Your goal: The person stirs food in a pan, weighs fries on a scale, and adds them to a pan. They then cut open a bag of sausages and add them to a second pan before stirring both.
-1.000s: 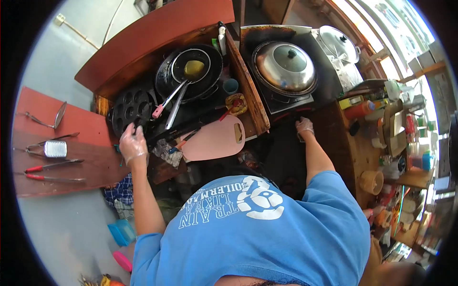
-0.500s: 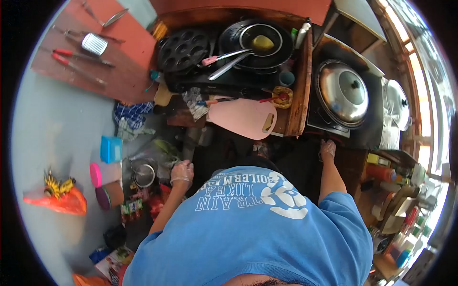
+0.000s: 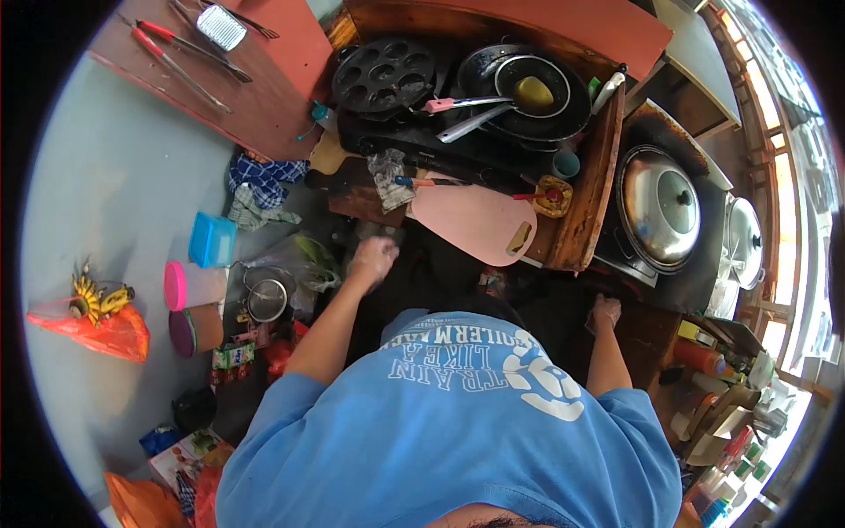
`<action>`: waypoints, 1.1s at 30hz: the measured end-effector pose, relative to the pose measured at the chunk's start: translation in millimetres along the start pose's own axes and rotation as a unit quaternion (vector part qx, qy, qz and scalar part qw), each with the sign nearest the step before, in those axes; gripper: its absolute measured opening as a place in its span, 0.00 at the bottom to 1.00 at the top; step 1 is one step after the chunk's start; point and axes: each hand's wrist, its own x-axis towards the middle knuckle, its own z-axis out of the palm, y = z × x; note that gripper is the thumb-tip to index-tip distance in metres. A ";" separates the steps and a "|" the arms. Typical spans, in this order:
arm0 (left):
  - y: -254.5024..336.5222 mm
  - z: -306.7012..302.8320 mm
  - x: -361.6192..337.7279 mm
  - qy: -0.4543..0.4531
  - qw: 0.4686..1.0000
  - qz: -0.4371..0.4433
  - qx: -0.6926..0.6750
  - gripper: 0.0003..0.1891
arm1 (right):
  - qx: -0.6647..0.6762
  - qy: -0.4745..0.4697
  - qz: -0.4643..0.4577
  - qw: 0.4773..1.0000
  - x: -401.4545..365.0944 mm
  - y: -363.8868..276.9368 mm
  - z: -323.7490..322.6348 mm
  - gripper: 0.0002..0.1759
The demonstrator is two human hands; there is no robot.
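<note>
My left hand [image 3: 373, 260], in a thin clear plastic glove, is raised just below the wooden chopping board [image 3: 356, 195] and the crumpled plastic bag [image 3: 386, 179]. It is blurred, so its fingers are not clear, and I see nothing held. A pink cutting board [image 3: 475, 220] lies to its right on the counter. My right hand [image 3: 604, 312], also gloved, hangs low in front of the stove that bears a large lidded pan [image 3: 658, 211]. Its fingers look loosely apart, with nothing visible in them.
A frying pan [image 3: 532, 93] with yellow fat sits in a black wok [image 3: 576, 114], next to a round-hollowed mould pan [image 3: 385, 75]. A red sauce brush rests in a small container [image 3: 554, 195]. Plastic tubs [image 3: 195, 286] and a strainer [image 3: 267, 301] stand at left.
My left hand has risen and moved right, from beside the bags and strainer toward the counter's front edge. My right hand has dropped slightly. The whole view has shifted and tilted.
</note>
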 end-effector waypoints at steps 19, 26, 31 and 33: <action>-36.3 -72.6 159.6 0.113 0.989 0.079 -0.050 0.23 | 0.249 -0.488 -0.075 0.833 -179.0 -250.7 88.3 0.13; -108.6 -152.0 -10.2 0.279 0.952 0.012 -0.125 0.07 | 0.069 -0.585 -0.252 0.768 -195.9 -368.7 157.6 0.18; -55.5 -242.7 -206.8 0.588 0.808 -0.024 -0.016 0.05 | -0.039 -0.635 -0.308 0.707 -242.3 -394.9 191.4 0.17; -4.9 -266.0 -303.6 0.654 0.745 -0.081 0.106 0.05 | -0.085 -0.641 -0.325 0.690 -256.5 -391.8 194.2 0.17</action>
